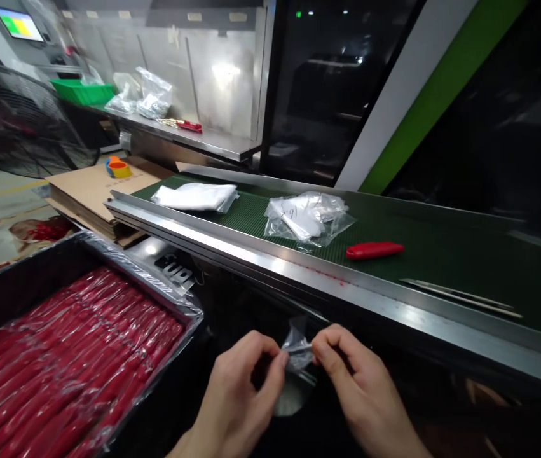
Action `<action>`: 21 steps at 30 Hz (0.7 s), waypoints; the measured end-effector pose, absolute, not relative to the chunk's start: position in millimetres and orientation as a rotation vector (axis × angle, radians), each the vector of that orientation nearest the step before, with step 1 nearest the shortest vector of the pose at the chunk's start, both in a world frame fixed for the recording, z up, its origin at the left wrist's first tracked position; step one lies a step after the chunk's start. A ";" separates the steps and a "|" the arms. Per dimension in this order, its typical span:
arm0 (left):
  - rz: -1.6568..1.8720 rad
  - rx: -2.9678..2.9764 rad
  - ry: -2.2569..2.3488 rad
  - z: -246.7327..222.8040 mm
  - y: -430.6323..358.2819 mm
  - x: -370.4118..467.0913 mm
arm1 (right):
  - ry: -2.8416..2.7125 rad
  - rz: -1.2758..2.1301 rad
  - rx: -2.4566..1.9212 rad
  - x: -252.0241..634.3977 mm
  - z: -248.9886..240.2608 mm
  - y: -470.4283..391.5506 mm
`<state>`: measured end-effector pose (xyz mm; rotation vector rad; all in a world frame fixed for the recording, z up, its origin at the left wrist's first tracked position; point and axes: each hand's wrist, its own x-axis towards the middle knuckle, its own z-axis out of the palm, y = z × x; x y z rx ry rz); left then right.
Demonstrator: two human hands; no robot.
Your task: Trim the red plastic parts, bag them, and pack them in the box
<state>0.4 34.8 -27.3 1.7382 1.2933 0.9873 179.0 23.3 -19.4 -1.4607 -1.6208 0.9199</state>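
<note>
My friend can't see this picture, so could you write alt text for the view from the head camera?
Two bare hands, left and right, pinch a small clear plastic bag in front of a green conveyor belt. On the belt lie plastic packets and a red piece; at left, a box holds many wrapped red pieces.

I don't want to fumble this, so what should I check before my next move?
1. Clear plastic bag pinched by left hand and right hand: ok.
2. Bag's opening closed: cannot tell, too small and blurred.
3. Loose red piece resting on the green belt: ok.
4. Belt stopped: cannot tell from one picture.
5. Black box open on top, its red pieces visible: ok.
</note>
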 end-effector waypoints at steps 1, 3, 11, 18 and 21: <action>1.012 1.761 1.317 -27.2 36.1 -0.5 | -1.695 0.819 -1.474 183.7 -13.1 27.8; 1.075 1.779 1.335 -26.6 38.4 -3.3 | -1.835 0.531 -1.531 201.2 4.6 45.3; 1.095 1.594 1.381 -38.0 33.1 -25.3 | -1.765 0.116 -2.115 353.7 43.1 177.8; 1.087 1.553 1.386 -43.4 26.6 -33.9 | -1.872 0.283 -1.965 381.3 39.7 170.1; 1.103 1.557 1.332 -40.1 28.7 -32.5 | -1.788 0.133 -1.708 349.9 48.0 123.4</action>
